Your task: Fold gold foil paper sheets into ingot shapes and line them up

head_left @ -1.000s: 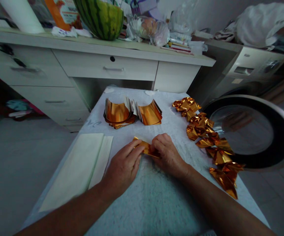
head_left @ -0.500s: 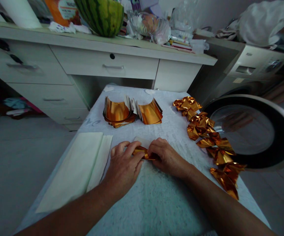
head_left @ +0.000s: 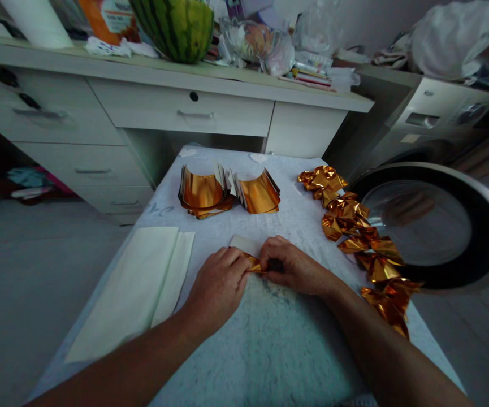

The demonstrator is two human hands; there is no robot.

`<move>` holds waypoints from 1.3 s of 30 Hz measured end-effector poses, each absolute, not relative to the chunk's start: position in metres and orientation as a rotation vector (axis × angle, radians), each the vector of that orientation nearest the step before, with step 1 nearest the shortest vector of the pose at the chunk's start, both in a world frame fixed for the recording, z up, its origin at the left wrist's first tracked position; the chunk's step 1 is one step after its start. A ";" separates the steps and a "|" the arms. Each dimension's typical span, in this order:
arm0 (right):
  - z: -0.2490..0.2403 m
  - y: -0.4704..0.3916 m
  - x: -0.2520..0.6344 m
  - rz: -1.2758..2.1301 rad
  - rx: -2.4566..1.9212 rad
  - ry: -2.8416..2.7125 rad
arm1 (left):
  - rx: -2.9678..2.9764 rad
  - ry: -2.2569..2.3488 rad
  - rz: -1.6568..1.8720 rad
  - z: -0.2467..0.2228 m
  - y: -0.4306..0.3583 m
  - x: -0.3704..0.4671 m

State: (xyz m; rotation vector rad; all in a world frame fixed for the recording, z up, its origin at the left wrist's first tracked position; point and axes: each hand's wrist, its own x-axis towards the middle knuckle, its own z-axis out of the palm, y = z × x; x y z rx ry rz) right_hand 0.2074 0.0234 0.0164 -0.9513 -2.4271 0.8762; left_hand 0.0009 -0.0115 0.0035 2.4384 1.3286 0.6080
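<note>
Between my hands, low over the cloth-covered table, is a small piece of gold foil paper [head_left: 253, 263]. My left hand [head_left: 221, 280] is closed on its left part, and my right hand [head_left: 289, 264] pinches its right end. A pale sheet [head_left: 244, 243] lies just behind the fingers, partly hidden by them. Farther back stand two curved stacks of gold foil sheets, a left one [head_left: 202, 191] and a right one [head_left: 259, 195]. Along the right side runs a row of crumpled, folded gold foil pieces [head_left: 348, 217]. Folded white paper [head_left: 129, 288] lies left of my left hand.
Behind the table [head_left: 269, 350] is a white drawer desk [head_left: 155, 104] bearing a cut watermelon [head_left: 176, 28], a glass bowl [head_left: 248, 42] and other items. At the right, a washing machine's round door [head_left: 431, 226] hangs open near the table edge.
My left fingers have closed further over the foil, so less of it shows. My right hand has moved slightly to the right with its end.
</note>
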 end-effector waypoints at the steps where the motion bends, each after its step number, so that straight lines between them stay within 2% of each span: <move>1: 0.017 0.024 0.208 0.888 -0.954 -2.426 | 2.431 1.328 0.614 0.003 -0.012 0.001; 9: 0.020 0.024 0.212 0.954 -0.999 -2.401 | 2.338 1.307 0.646 0.001 -0.014 -0.001; 31: 0.016 0.025 0.211 0.800 -1.138 -2.392 | 2.256 1.379 0.707 0.001 -0.013 0.006; 39: 0.013 0.021 0.202 0.730 -1.274 -2.352 | 2.297 1.438 0.628 0.002 -0.011 0.008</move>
